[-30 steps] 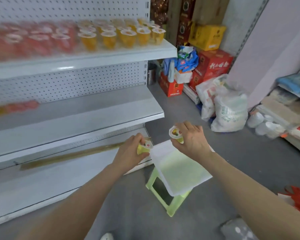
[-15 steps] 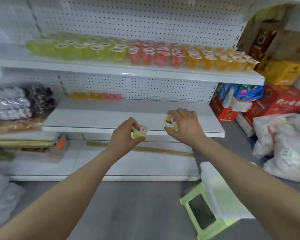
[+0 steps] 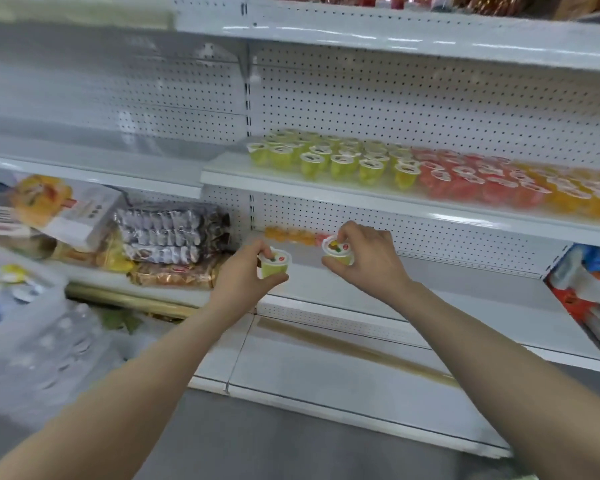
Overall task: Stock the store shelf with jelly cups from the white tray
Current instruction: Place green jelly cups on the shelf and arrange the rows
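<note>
Yellow-green jelly, both of them: the left grip (image 3: 246, 271) is closed around one jelly cup (image 3: 274, 266), thumb under and fingers over its rim. The right grip (image 3: 364, 258) pinches a second cup (image 3: 338, 252) by the lid edge and side. Both are carried in the air above the left end of the lower shelf (image 3: 430, 306), well short of the upper shelf (image 3: 361, 199) where the stock stands. The white tray isn't in sight from here.

What worries me is the fingertip hold. A slick cup held that lightly could slip on the way up. Squeeze harder and the foil lid might give, I'd guess.

The green block (image 3: 333, 157) sits close to the upper shelf's front edge. A knuckle brushing the front row could tip a cup off the edge, or topple its neighbours like skittles. Setting these down among the red cups (image 3: 465, 178) or the orange cups (image 3: 575, 194) would spoil the colour order.

Counting: two cups in hand, one per grip. The green front row looks like six, though the rows behind blur together. Red and orange are too smeared to number. One thin line of orange cups (image 3: 291, 234) lies along the lower shelf's back edge. Stacked snack packs (image 3: 167, 233) sit on the next bay to the left.
</note>
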Demonstrator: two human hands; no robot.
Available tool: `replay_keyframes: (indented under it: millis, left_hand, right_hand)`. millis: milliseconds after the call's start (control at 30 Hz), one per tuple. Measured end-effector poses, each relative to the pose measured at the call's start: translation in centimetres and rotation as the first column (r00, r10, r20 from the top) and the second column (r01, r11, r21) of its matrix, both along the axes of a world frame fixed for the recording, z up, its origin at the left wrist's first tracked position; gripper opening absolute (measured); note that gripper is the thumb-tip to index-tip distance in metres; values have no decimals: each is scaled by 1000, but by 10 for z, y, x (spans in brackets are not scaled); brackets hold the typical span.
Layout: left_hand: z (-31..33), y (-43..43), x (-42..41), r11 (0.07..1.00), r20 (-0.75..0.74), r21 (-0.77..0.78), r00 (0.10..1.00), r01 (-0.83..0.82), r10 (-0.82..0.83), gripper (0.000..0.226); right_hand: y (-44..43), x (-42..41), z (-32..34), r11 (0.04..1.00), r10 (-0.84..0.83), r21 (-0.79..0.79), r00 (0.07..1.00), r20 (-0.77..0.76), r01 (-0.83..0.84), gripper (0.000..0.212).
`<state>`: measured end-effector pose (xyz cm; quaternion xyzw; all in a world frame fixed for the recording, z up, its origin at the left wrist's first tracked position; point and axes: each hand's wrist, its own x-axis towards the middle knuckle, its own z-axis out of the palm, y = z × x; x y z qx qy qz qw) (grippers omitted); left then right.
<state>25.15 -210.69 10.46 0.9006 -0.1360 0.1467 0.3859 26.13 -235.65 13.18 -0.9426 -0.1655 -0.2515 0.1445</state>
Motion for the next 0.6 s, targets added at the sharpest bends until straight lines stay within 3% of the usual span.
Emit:
replay_keyframes:
  millis: [233, 600]
  left_hand:
    - [31, 66, 58, 998, -7, -24, 998, -61, 60, 37]
    - [83, 84, 202, 985, 167, -110, 975, -132, 150, 40]
  right_hand:
    - [74, 80, 41, 997, 71, 40, 997, 41, -73, 40]
    - [124, 247, 109, 986, 152, 44, 978, 146, -160, 39]
